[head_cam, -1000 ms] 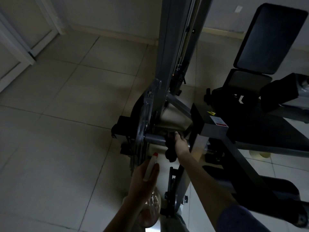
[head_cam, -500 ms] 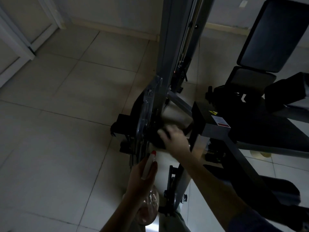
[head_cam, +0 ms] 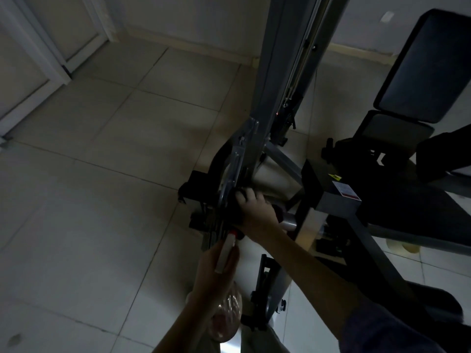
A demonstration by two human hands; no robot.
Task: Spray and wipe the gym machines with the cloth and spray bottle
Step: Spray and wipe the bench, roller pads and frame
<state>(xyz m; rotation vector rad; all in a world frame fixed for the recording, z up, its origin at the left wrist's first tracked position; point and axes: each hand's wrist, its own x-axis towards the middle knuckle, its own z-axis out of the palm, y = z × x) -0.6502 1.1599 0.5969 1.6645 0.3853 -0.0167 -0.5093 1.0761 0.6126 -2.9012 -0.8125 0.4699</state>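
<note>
Tiled floor (head_cam: 89, 200) filled the view left of the gym machine's grey upright post (head_cam: 270, 93); black back pad (head_cam: 428, 64) stood well right of the post, tilted; right forearm (head_cam: 318, 271) reached from lower right up to the foot of the post, nearly straight; left forearm (head_cam: 183, 324) rose from the bottom edge, below the post's foot; right hand (head_cam: 257, 210) lay back-up at the foot of the post, fingers curled over the dark cloth (head_cam: 233, 212), pressing it onto the metal there; left hand (head_cam: 216, 271) sat just below, fingers wrapped round the white head of the spray bottle (head_cam: 226, 317); clear bottle body hung under the wrist; chrome bar (head_cam: 289, 222) showed just right of the right hand; red nozzle tip (head_cam: 233, 232) pointed toward the post's foot, near the cloth; too dark to tell whether they touched.
</note>
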